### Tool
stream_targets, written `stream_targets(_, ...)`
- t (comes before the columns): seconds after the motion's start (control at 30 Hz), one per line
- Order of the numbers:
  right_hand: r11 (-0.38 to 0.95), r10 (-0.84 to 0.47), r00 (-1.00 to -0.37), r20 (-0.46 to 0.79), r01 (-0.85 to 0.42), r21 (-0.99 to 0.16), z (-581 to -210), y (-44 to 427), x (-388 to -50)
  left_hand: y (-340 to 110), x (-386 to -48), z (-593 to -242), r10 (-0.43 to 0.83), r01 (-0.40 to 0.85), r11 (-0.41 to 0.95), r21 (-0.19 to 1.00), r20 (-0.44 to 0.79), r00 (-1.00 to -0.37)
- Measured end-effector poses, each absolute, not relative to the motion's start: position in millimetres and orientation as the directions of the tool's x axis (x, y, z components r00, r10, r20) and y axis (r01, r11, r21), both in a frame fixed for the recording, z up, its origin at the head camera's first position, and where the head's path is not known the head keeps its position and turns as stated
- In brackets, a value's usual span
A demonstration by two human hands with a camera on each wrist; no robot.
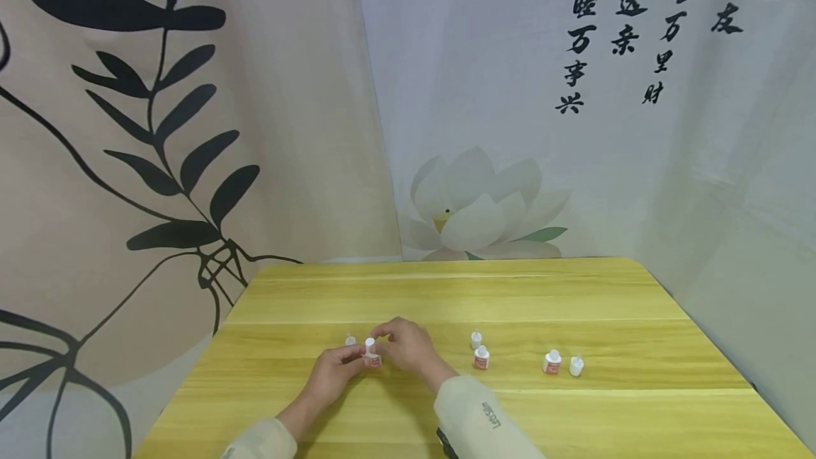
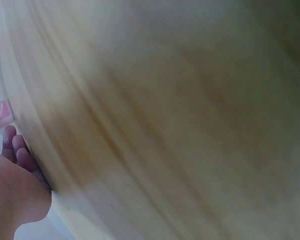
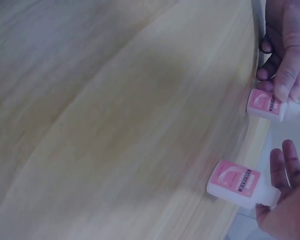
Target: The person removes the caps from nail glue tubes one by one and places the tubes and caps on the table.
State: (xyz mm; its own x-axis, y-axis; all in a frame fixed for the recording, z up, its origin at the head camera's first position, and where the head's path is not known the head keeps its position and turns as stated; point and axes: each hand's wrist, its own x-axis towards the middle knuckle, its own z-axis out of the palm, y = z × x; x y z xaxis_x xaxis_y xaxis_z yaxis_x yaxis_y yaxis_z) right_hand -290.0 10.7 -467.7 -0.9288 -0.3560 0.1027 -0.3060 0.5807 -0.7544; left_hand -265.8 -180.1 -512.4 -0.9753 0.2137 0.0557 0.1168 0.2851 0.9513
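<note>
In the head view my left hand [image 1: 334, 374] pinches a small white bottle [image 1: 373, 360] with a pink-red label, upright at the table's left middle. A tall white cap [image 1: 370, 343] stands on it. My right hand [image 1: 408, 347] is at the cap from the right, fingertips beside it; whether they grip it is unclear. The right wrist view shows the left hand [image 3: 291, 55] on the labelled bottle [image 3: 264, 104]. There the right hand [image 3: 290, 207] is partly cut off, its farther fingers loosely spread. Only part of the left hand [image 2: 20, 187] appears in the left wrist view.
Behind the left fingers stands a small white piece [image 1: 350, 340]. Right of the hands are a labelled bottle [image 1: 482, 358] with a white piece [image 1: 476, 340] behind it, and another bottle [image 1: 552, 362] beside a white piece [image 1: 576, 366]. Printed curtains hang behind the wooden table [image 1: 446, 296].
</note>
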Motion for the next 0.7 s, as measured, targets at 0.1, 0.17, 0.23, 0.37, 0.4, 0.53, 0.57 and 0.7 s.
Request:
stream_targets(0.1, 0.591, -0.361, -0.927, 0.103, -0.313, -0.743, -466.7, 11.2, -289.5, -180.0, -265.9, -512.3, 0.219, 0.123, 0.285, 0.951, 0.060, -0.974)
stream_targets(0.17, 0.592, -0.360, -0.928, 0.097, -0.307, -0.745, -466.7, 11.5, -289.5, -180.1, -265.6, -512.2, 0.223, 0.128, 0.284, 0.950, 0.064, -0.973)
stream_targets(0.23, 0.588, -0.355, -0.931, 0.082, -0.291, -0.755, -466.4, 11.6, -289.4, -180.3, -265.1, -511.8, 0.226, 0.127, 0.290, 0.949, 0.061, -0.972)
stream_targets(0.37, 0.583, -0.351, -0.934, 0.071, -0.277, -0.763, -466.8, 11.2, -289.9, -180.5, -264.0, -510.2, 0.234, 0.105, 0.270, 0.957, 0.040, -0.972)
stream_targets(0.4, 0.584, -0.351, -0.934, 0.070, -0.277, -0.763, -466.6, 11.1, -289.9, -180.6, -263.9, -510.0, 0.234, 0.100, 0.263, 0.960, 0.038, -0.971)
stream_targets(0.53, 0.583, -0.356, -0.931, 0.078, -0.286, -0.760, -466.5, 10.6, -289.8, -180.7, -264.0, -509.6, 0.234, 0.090, 0.245, 0.965, 0.032, -0.972)
stream_targets(0.57, 0.583, -0.357, -0.931, 0.079, -0.289, -0.759, -466.4, 10.3, -289.6, -180.6, -264.1, -509.6, 0.232, 0.091, 0.250, 0.964, 0.032, -0.972)
stream_targets(0.7, 0.584, -0.365, -0.928, 0.079, -0.294, -0.756, -466.1, 10.1, -288.7, -180.8, -264.6, -510.2, 0.232, 0.095, 0.262, 0.960, 0.033, -0.972)
